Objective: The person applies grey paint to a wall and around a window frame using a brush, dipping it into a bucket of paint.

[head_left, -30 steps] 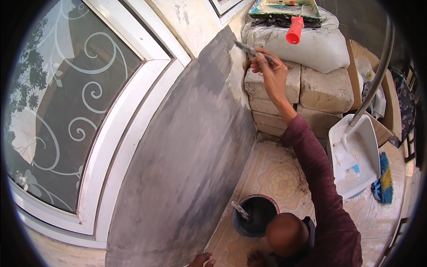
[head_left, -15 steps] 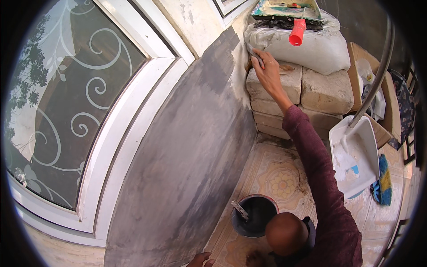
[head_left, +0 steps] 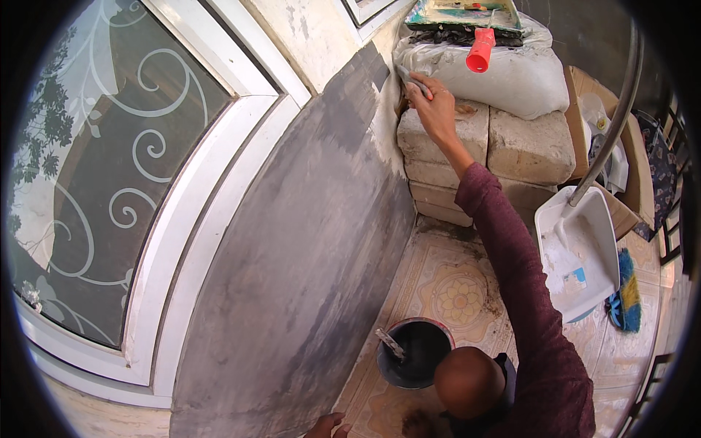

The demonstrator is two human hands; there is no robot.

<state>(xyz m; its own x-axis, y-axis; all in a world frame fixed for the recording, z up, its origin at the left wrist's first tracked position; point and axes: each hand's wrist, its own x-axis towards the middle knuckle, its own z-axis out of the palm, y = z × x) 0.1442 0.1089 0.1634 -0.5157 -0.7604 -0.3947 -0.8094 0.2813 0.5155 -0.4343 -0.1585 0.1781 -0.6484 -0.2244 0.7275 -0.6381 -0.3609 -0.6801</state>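
Observation:
My right hand reaches out at the far end of the low wall, its fingers closed around a small scraper with a flat grey blade and a touch of orange-red at the grip. The blade's tip is close to the wall's edge, beside a white sack. Dark grey, streaky coating covers most of the wall; a pale strip shows near the blade. At the bottom edge, my left hand is only partly in view, fingers apart and holding nothing. A bucket of dark grey mix stands on the floor, a stick-like tool leaning in it.
Stacked pale blocks support the sack, with a paint tray and red-handled roller on top. To the right are a white dustpan, a brush and a cardboard box. A white-framed window borders the wall.
My whole view has shifted slightly, moving the scene a little left. The scraper has changed its angle slightly in my right hand, near the same spot. My left hand stays low.

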